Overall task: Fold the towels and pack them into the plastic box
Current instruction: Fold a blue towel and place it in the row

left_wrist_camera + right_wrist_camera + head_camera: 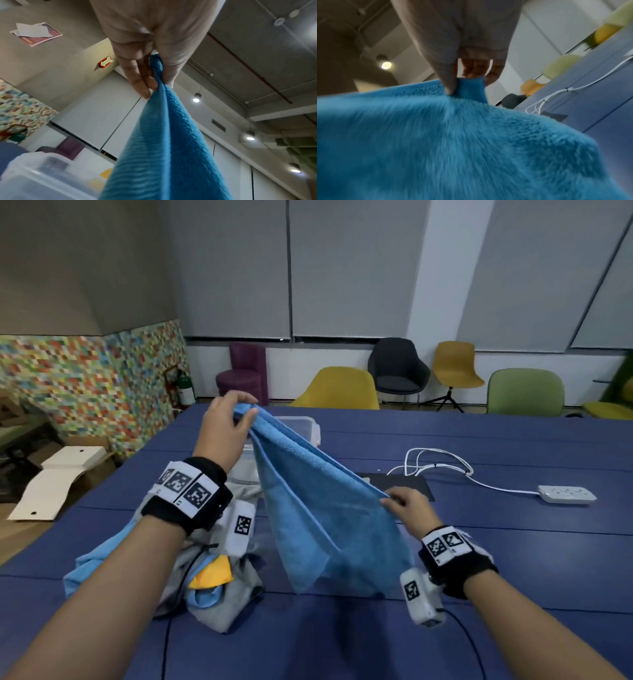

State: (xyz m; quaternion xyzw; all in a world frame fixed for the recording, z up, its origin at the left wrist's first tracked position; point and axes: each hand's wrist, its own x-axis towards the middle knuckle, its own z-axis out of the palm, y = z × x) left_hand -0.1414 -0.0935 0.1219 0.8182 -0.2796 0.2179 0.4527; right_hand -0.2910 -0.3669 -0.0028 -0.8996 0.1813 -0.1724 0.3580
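Observation:
A blue towel (318,511) hangs in the air above the blue table (513,559), stretched between both hands. My left hand (227,422) is raised high and pinches one corner of the blue towel (163,135) between thumb and fingers. Lower and nearer, my right hand (407,505) pinches another corner of the blue towel (467,135). The clear plastic box (301,426) stands on the table behind the towel, partly hidden by it; the box (30,174) also shows below my left hand. A pile of grey, light blue and yellow towels (212,583) lies under my left forearm.
A white power strip (567,494) with its looped cable (435,463) lies to the right on the table, beside a black flat pad (400,484). Several chairs (339,388) stand along the table's far edge. Cardboard (58,477) lies on the floor at the left.

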